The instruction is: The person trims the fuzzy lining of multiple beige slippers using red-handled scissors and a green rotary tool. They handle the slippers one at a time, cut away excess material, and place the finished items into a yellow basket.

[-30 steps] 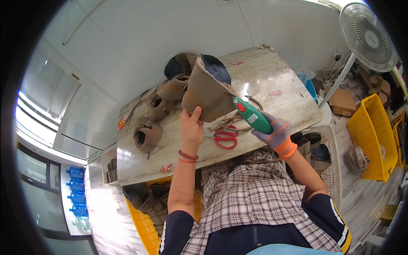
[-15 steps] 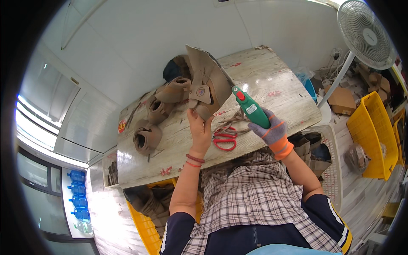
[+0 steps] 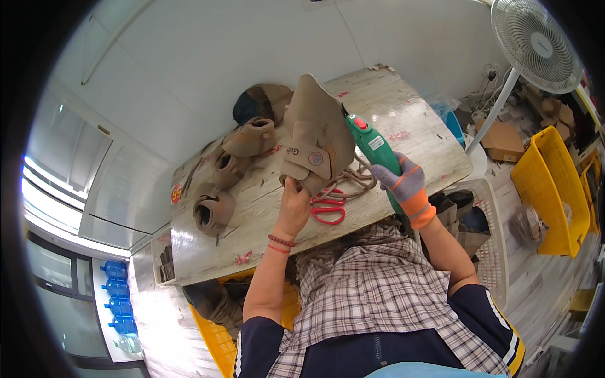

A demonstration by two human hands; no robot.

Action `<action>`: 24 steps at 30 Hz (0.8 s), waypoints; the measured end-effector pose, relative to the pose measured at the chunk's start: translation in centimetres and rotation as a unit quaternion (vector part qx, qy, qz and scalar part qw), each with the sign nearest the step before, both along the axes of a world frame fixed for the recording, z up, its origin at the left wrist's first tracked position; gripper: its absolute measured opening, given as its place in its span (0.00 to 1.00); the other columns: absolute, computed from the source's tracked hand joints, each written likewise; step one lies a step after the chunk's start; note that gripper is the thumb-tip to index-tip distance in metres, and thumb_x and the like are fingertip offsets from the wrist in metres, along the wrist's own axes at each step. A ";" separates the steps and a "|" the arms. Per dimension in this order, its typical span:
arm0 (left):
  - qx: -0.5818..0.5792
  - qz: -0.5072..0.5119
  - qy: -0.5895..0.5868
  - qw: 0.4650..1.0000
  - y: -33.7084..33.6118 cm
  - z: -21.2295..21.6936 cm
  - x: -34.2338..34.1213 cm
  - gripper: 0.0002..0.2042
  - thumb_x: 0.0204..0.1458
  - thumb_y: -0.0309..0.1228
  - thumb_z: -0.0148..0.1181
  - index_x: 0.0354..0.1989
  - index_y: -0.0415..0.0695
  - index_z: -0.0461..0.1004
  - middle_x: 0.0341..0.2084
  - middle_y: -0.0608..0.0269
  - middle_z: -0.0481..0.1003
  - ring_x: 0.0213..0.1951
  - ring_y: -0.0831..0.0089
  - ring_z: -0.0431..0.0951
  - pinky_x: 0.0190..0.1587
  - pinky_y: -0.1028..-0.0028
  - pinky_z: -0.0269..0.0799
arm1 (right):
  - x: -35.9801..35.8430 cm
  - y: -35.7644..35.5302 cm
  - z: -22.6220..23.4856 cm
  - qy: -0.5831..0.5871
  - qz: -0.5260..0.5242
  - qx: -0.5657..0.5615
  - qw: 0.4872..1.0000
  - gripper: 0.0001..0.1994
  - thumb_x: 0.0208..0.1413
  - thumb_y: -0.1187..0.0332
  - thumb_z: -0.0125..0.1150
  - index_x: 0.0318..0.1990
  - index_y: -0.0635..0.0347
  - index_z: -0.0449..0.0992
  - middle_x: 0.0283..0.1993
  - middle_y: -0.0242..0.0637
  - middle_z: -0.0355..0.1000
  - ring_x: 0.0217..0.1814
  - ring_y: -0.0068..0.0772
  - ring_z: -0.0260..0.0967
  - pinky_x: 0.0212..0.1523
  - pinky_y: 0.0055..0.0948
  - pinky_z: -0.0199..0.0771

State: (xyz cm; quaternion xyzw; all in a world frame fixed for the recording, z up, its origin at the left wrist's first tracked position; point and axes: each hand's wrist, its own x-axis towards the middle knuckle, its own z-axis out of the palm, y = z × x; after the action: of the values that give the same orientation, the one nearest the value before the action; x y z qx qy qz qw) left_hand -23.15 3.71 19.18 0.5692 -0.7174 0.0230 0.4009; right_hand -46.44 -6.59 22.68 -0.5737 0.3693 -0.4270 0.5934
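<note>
My bare left hand [image 3: 293, 211] pinches the strap end of a tan boot upper [image 3: 318, 126], holding it raised over the table with its tall flap upward. A round badge and dark lettering show on its strap. My right hand [image 3: 409, 189], in a grey and orange glove, is closed around a green handheld electric cutter [image 3: 378, 146] with a red button. The cutter's dark tip meets the upper's right edge; the blade itself is mostly hidden. Below the upper lie red-handled scissors [image 3: 329, 215] and thin tan strips [image 3: 360, 179].
Several shaped tan uppers [image 3: 214, 213] stand along the left of the wood-patterned table [image 3: 409, 120]. A pale basket [image 3: 495, 252] of pieces is by my right side, a yellow crate [image 3: 211, 340] below left. A white fan [image 3: 541, 47] and another yellow crate [image 3: 542, 195] stand right.
The boot upper has turned so its strap faces me more, and its flap has come lower. The cutter is tilted more upright, its tip still at the upper's right edge.
</note>
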 end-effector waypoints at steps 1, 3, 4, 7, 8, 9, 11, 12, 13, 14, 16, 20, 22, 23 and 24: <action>0.016 -0.013 0.014 1.000 0.2 -0.1 0.0 0.19 0.47 0.11 0.46 0.49 0.34 0.71 0.55 0.45 0.57 0.56 0.49 0.62 0.56 0.60 0.61 | 0.0 -0.3 0.0 -0.016 -0.002 0.011 1.000 0.23 0.45 0.62 0.70 0.46 0.68 0.73 0.27 0.30 0.71 0.26 0.15 0.64 0.26 0.18 0.66; 0.011 -0.024 -0.007 1.000 0.3 -0.4 0.3 0.19 0.47 0.12 0.47 0.49 0.34 0.70 0.55 0.44 0.57 0.56 0.48 0.62 0.56 0.59 0.61 | -0.2 -1.1 0.1 -0.010 -0.008 0.004 1.000 0.23 0.46 0.62 0.70 0.46 0.69 0.73 0.26 0.29 0.71 0.25 0.15 0.64 0.25 0.18 0.65; 0.009 -0.028 -0.017 0.999 0.4 -0.6 0.5 0.18 0.48 0.12 0.47 0.49 0.34 0.70 0.56 0.44 0.57 0.56 0.48 0.62 0.56 0.59 0.61 | -0.3 -1.7 0.1 -0.007 -0.010 0.000 1.000 0.23 0.46 0.62 0.70 0.46 0.69 0.72 0.26 0.29 0.71 0.24 0.15 0.63 0.24 0.18 0.64; 0.000 -0.009 0.034 0.999 -0.9 -1.2 1.6 0.17 0.49 0.15 0.49 0.49 0.33 0.68 0.56 0.45 0.60 0.56 0.47 0.62 0.56 0.59 0.60 | -0.9 -4.9 -1.3 0.105 -0.068 -0.034 0.992 0.26 0.45 0.54 0.69 0.46 0.64 0.73 0.26 0.32 0.72 0.25 0.20 0.67 0.27 0.21 0.67; 0.002 0.013 0.024 1.000 -1.9 -1.4 2.3 0.16 0.49 0.16 0.49 0.49 0.34 0.68 0.55 0.46 0.60 0.56 0.47 0.62 0.56 0.60 0.60 | -1.4 -6.5 -2.5 0.190 -0.094 -0.054 0.976 0.27 0.44 0.49 0.68 0.46 0.61 0.74 0.27 0.34 0.74 0.27 0.24 0.70 0.29 0.24 0.69; 0.004 0.036 0.015 0.999 -3.1 -1.6 3.3 0.16 0.49 0.16 0.50 0.48 0.34 0.68 0.55 0.46 0.61 0.56 0.47 0.62 0.56 0.60 0.61 | -1.8 -8.2 -3.8 0.285 -0.111 -0.083 0.948 0.33 0.44 0.40 0.62 0.49 0.57 0.72 0.33 0.41 0.76 0.35 0.37 0.74 0.36 0.33 0.72; 0.007 0.073 -0.015 0.997 -5.6 -1.8 5.0 0.15 0.49 0.17 0.50 0.47 0.34 0.68 0.56 0.46 0.61 0.57 0.48 0.61 0.56 0.61 0.60 | -2.0 -9.8 -4.8 0.392 -0.127 -0.100 0.906 0.35 0.44 0.37 0.58 0.50 0.57 0.71 0.37 0.43 0.76 0.40 0.44 0.74 0.39 0.37 0.72; 0.008 0.084 -0.035 0.996 -7.2 -1.8 5.6 0.15 0.49 0.17 0.50 0.47 0.35 0.69 0.56 0.46 0.61 0.58 0.49 0.61 0.57 0.61 0.60 | -2.2 -10.5 -5.2 0.444 -0.137 -0.108 0.879 0.36 0.45 0.35 0.56 0.51 0.57 0.70 0.39 0.44 0.76 0.42 0.47 0.74 0.40 0.39 0.72; 0.010 0.093 -0.054 0.994 -8.9 -2.2 6.1 0.15 0.49 0.17 0.50 0.47 0.35 0.69 0.57 0.45 0.61 0.58 0.49 0.61 0.58 0.61 0.59 | -2.4 -11.4 -6.2 0.485 -0.125 -0.109 0.859 0.36 0.48 0.36 0.52 0.53 0.57 0.67 0.39 0.45 0.76 0.43 0.49 0.73 0.42 0.42 0.71; 0.013 0.102 -0.070 0.992 -10.4 -2.5 6.5 0.15 0.49 0.17 0.49 0.46 0.36 0.70 0.58 0.45 0.60 0.59 0.49 0.60 0.60 0.61 0.57 | -2.3 -12.3 -7.0 0.520 -0.119 -0.099 0.840 0.35 0.48 0.37 0.52 0.52 0.57 0.67 0.39 0.45 0.76 0.43 0.49 0.73 0.42 0.42 0.71; 0.019 0.121 -0.103 0.987 -13.1 -3.1 6.9 0.14 0.49 0.17 0.46 0.45 0.37 0.70 0.59 0.43 0.58 0.61 0.49 0.58 0.63 0.60 0.54 | -1.8 -13.9 -8.2 0.585 -0.105 -0.078 0.800 0.33 0.50 0.38 0.51 0.52 0.58 0.66 0.39 0.46 0.76 0.43 0.48 0.74 0.42 0.42 0.72; -0.050 0.145 -0.057 0.987 -14.6 -3.8 6.4 0.21 0.46 0.13 0.42 0.50 0.37 0.69 0.63 0.46 0.54 0.65 0.53 0.51 0.67 0.61 0.43 | -0.9 -15.6 -10.2 0.616 -0.115 -0.112 0.771 0.28 0.50 0.44 0.55 0.49 0.58 0.64 0.40 0.47 0.75 0.42 0.49 0.74 0.42 0.41 0.72; -0.051 0.189 0.040 0.980 -14.0 -5.1 6.5 0.21 0.46 0.15 0.45 0.51 0.38 0.69 0.63 0.49 0.54 0.65 0.55 0.52 0.67 0.61 0.45 | -0.8 -17.0 -10.6 0.605 -0.131 -0.142 0.773 0.28 0.49 0.46 0.58 0.49 0.58 0.64 0.40 0.47 0.75 0.43 0.48 0.73 0.43 0.40 0.72; -0.033 0.196 0.077 0.977 -13.3 -5.6 6.7 0.21 0.46 0.15 0.46 0.51 0.38 0.69 0.63 0.49 0.55 0.64 0.56 0.53 0.66 0.61 0.45 | -0.7 -17.3 -10.9 0.598 -0.137 -0.156 0.774 0.28 0.49 0.47 0.59 0.49 0.59 0.65 0.40 0.47 0.75 0.43 0.48 0.73 0.43 0.40 0.72; -0.014 0.203 0.115 0.972 -12.8 -6.2 6.9 0.21 0.46 0.16 0.46 0.51 0.38 0.69 0.63 0.50 0.55 0.64 0.56 0.53 0.66 0.60 0.45 | -0.9 -17.4 -11.2 0.597 -0.141 -0.163 0.772 0.28 0.48 0.47 0.60 0.48 0.58 0.65 0.40 0.46 0.75 0.43 0.47 0.73 0.44 0.40 0.72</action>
State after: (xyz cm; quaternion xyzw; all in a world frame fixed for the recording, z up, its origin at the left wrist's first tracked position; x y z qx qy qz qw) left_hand -16.21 -9.10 12.98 0.6960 -0.5357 0.0483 0.4757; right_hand -47.32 -23.97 11.44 -0.7432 0.6507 -0.1310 0.0838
